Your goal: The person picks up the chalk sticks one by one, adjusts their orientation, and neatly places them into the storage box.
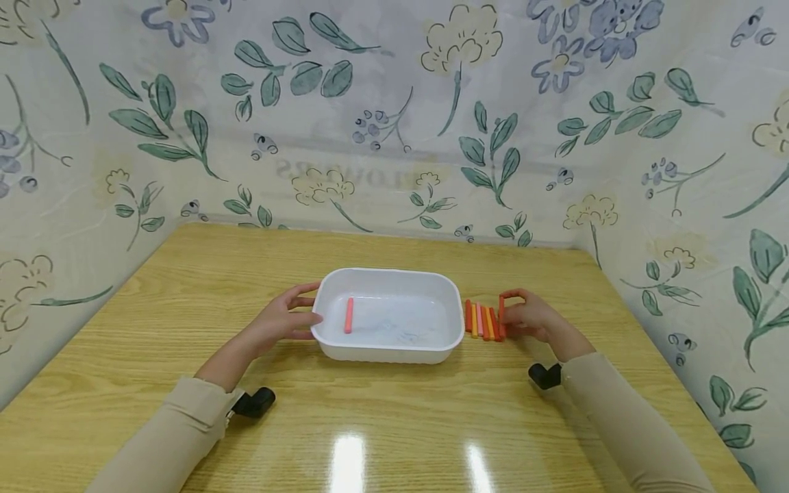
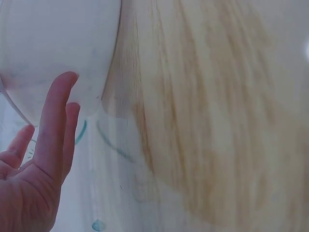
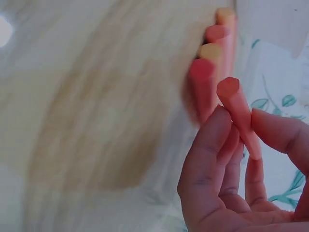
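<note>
A white rectangular tub [image 1: 388, 354] sits on the wooden table with one pink crayon [image 1: 349, 315] lying inside near its left end. My left hand [image 1: 286, 316] is at the tub's left end, its fingers extended along the wall and rim; the left wrist view shows the index finger straight beside the white wall. Between thumb and fingertips, my right hand [image 1: 529, 316] pinches an orange-red crayon [image 3: 237, 108], which tilts in the right wrist view. Just left of that hand, a row of several red, orange and pink crayons [image 1: 481, 320] lies side by side against the tub's right side.
The wooden table [image 1: 394, 418] extends in front of the tub and to both sides. A floral cloth [image 1: 394, 137] hangs behind the table and along its sides. Black wrist devices [image 1: 254, 402] show at both cuffs.
</note>
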The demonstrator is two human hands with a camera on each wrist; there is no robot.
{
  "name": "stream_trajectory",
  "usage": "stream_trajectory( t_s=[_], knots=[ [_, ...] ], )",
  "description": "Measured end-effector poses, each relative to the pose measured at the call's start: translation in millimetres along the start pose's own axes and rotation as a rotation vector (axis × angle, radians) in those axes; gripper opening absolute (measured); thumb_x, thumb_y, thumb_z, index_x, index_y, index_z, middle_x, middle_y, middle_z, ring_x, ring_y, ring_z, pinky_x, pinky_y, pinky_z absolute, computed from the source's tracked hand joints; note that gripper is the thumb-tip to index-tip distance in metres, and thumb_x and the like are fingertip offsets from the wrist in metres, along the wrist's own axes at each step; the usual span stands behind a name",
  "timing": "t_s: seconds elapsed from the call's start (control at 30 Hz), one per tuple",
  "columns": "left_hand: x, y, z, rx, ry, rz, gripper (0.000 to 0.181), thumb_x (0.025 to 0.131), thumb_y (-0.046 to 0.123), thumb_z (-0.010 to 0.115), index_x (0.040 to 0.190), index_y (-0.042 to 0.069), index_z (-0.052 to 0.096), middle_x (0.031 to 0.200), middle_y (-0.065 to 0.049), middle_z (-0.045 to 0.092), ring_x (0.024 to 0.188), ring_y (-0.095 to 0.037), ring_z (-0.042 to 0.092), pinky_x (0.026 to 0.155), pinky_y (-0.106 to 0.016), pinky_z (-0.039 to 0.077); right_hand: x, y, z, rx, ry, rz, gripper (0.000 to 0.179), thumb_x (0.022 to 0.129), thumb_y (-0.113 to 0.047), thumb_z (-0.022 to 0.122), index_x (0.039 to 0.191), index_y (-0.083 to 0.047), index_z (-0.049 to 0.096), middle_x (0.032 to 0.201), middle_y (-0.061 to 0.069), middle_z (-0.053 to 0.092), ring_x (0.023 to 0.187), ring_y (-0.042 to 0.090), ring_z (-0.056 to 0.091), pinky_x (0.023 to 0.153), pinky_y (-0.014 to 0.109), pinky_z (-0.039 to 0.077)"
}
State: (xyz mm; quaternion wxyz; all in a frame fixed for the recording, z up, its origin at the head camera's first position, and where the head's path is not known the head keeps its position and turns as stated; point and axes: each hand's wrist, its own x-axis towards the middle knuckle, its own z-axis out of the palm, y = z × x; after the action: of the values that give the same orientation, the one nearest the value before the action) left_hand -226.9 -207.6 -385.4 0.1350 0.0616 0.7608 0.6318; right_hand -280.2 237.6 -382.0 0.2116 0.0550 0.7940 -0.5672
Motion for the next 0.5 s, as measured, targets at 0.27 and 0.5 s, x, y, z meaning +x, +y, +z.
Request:
stream_trajectory(
  t_s=[0.27,0.5],
  knots=[
    [-0.4,-0.5,-0.1,-0.004,0.001,-0.004,0.073,0.087,0.005,0.061,0.147,0.006,0.021,0.136,-0.03,0.032,0.107,-0.037,0.053,0.078,-0.046,0.054,0.3,-13.5,6.3,0.134,0.01,-0.036,0.059,0.09,-0.001,0.055,0.141,0.0,0.025,0.105,0.016,0.056,0.078,0.015,0.06,0.082,0.037,0.053],
    [-0.6,0.1,0.1,0.0,0.002,-0.009,0.072,0.087,0.005,0.061,0.147,0.006,0.021,0.137,-0.03,0.032,0.106,-0.037,0.053,0.078,-0.046,0.054,0.1,-29.3,18.3,0.203,0.022,-0.018,0.062,0.089,-0.002,0.057,0.143,-0.004,0.025,0.107,0.015,0.05,0.079,0.017,0.058,0.08,0.031,0.054]
  ],
)
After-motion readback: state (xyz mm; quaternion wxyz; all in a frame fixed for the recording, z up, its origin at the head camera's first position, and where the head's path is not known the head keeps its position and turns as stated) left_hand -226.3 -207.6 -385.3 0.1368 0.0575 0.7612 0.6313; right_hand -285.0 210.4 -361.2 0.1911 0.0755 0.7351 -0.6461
